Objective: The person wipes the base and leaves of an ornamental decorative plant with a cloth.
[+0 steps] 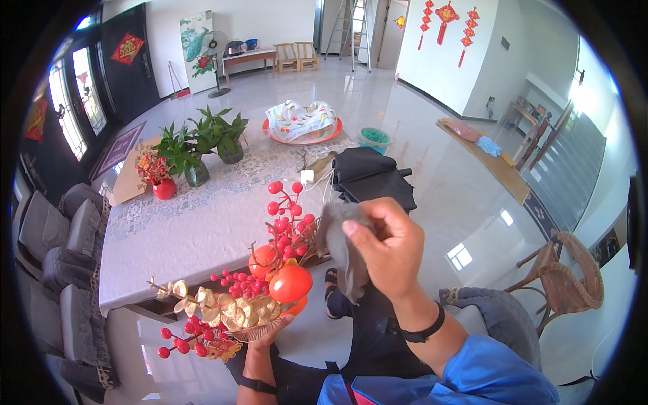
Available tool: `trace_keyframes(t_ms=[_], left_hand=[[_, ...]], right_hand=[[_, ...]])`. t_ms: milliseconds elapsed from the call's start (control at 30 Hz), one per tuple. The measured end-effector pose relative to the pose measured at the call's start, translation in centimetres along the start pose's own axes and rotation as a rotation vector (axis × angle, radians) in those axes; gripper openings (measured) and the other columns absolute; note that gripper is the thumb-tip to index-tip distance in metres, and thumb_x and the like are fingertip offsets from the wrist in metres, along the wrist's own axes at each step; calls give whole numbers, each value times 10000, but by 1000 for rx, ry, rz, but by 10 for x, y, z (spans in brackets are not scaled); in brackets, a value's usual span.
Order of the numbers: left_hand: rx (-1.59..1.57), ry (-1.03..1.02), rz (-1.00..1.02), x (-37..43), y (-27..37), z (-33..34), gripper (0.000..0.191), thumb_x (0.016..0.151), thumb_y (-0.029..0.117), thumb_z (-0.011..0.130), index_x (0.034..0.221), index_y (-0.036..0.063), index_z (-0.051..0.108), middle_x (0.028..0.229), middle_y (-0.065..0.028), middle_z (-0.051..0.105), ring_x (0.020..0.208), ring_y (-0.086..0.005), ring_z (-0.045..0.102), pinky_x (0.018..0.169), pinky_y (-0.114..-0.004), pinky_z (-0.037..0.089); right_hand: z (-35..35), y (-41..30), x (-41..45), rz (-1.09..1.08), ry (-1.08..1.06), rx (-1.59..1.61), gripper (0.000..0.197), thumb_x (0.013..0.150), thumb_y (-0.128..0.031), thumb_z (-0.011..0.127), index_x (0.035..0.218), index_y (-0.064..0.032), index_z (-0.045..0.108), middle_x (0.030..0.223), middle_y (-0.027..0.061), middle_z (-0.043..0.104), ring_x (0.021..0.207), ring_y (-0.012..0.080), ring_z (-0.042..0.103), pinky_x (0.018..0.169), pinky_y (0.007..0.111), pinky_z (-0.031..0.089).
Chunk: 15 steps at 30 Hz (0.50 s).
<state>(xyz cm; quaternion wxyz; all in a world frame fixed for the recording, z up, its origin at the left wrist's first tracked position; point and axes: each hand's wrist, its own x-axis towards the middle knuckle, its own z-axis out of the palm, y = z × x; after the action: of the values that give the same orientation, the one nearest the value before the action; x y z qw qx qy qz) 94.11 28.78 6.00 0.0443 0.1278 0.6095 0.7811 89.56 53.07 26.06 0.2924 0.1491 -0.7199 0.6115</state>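
Note:
My left hand supports a festive ornament from below, gripping the ribbed bowl at its base. The bowl carries gold ingot-like pieces, shiny orange artificial fruit and sprigs of red artificial berries. Most of the left fingers are hidden beneath it. Up and to the right, my right hand pinches a grey cloth between thumb and fingers. The cloth hangs down just right of the tall berry sprig; whether it touches the ornament cannot be told.
Ahead is a table with a pale tablecloth. On it are leafy plants in glass vases, a red vase, a covered red-rimmed tray, a folded black umbrella and a white charger. A wicker chair stands right, grey sofas left.

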Motion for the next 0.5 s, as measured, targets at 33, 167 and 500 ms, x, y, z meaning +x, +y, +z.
trace_keyframes(t_ms=[33,167,500], left_hand=[[-5,11,-13,-1,0,-1,732,853,311,846,1483,125,524,1523,-61,532,1431,-239,469,1212,-423,350],[-81,168,-32,-2,-1,2,854,715,169,887,1455,35,484,1393,-91,598,1293,-249,570,1131,-412,443],[-38,105,-14,2,-5,2,774,775,226,875,1450,79,526,1435,-76,591,1352,-243,531,1163,-419,408]], right_hand=[[-3,4,0,-2,36,-11,155,870,16,778,985,28,675,901,25,632,788,55,592,693,225,491],[-11,16,1,-32,149,10,151,888,42,753,1012,29,667,911,13,616,788,50,571,701,218,481],[6,6,-2,-199,-67,-9,158,848,6,791,979,6,704,883,50,645,739,81,580,650,235,473]])
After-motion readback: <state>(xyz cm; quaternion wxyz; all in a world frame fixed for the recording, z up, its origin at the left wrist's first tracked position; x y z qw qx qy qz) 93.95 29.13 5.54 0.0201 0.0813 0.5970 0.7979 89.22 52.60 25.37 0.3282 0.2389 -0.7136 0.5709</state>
